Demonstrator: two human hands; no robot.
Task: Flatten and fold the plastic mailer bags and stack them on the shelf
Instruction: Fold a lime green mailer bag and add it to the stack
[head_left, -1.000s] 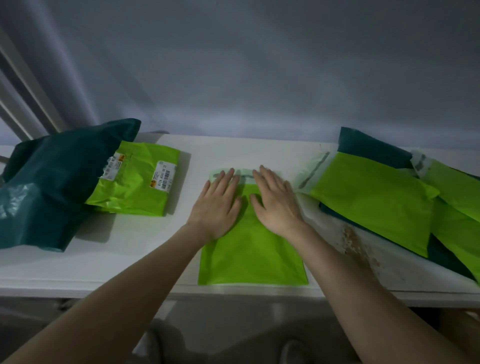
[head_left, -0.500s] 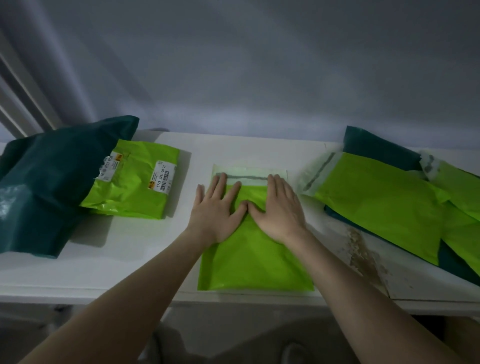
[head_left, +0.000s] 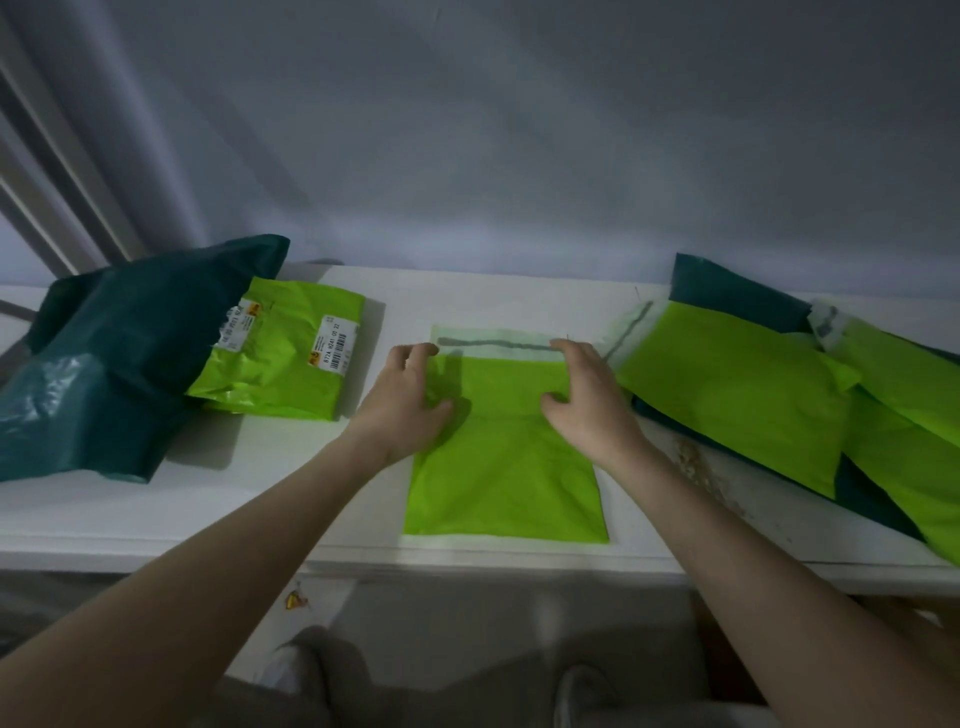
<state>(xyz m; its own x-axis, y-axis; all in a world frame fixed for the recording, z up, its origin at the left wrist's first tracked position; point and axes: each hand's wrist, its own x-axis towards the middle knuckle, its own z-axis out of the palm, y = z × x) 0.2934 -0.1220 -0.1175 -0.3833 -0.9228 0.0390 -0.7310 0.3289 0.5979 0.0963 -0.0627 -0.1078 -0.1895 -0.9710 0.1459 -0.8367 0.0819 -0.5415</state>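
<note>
A lime green mailer bag lies flat in the middle of the white shelf, its pale flap with a grey adhesive strip at the far end. My left hand pinches the bag's far left corner, fingers curled over the edge. My right hand grips the far right corner the same way. The far part of the bag looks slightly lifted. A folded lime green bag with white labels rests to the left, partly on a dark green bag.
On the right lies a pile of lime green bags over a dark green one. A brown stain marks the shelf near my right wrist. A grey wall rises behind the shelf. Shoes show on the floor below.
My hands were flat and side by side on the middle of the bag. They have spread apart to its far corners and curled around the edges.
</note>
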